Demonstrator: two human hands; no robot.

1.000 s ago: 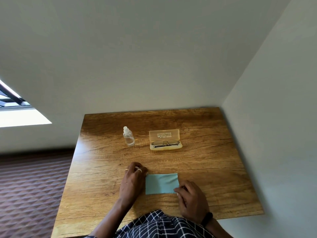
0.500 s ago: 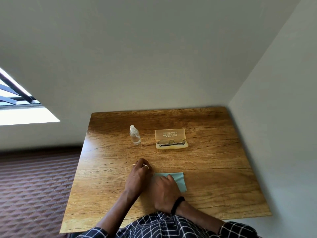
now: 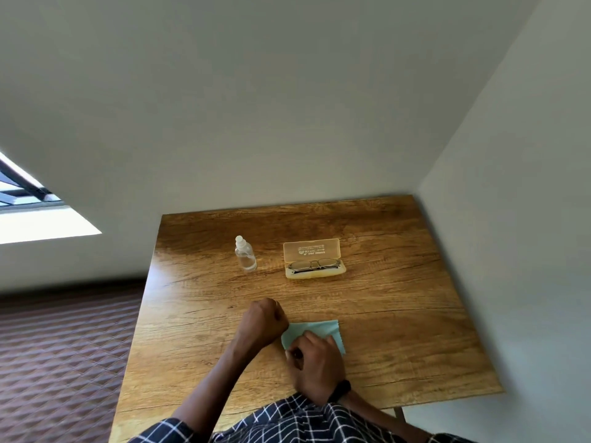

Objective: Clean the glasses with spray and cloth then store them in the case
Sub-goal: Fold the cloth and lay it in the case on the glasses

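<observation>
Two hands are working at the near middle of the wooden table [image 3: 399,314]. Nearest, the right hand [image 3: 315,369], a black wristband [image 3: 340,390] on its wrist, is lying knuckles up over the near half of the pale blue-green cloth [image 3: 323,329]. Its fingers are curling in and pinching the cloth's near-left corner. The rest of the cloth is lying flat, its long axis running left to right and its far edge tilting slightly. Just left of it, the left hand [image 3: 263,324] is sitting curled in a fist, back upward, touching the cloth's left edge; whether it is gripping anything cannot be told. Both forearms are reaching out from checked sleeves [image 3: 287,423]. Farther off, well apart from the hands, the clear spray bottle [image 3: 245,259] is standing upright, nozzle pointing up. To its right the translucent yellowish case [image 3: 311,275] is sitting open, long axis left to right, lid raised on the far side. The glasses [image 3: 315,264] are lying folded inside it, lengthwise along the case.
</observation>
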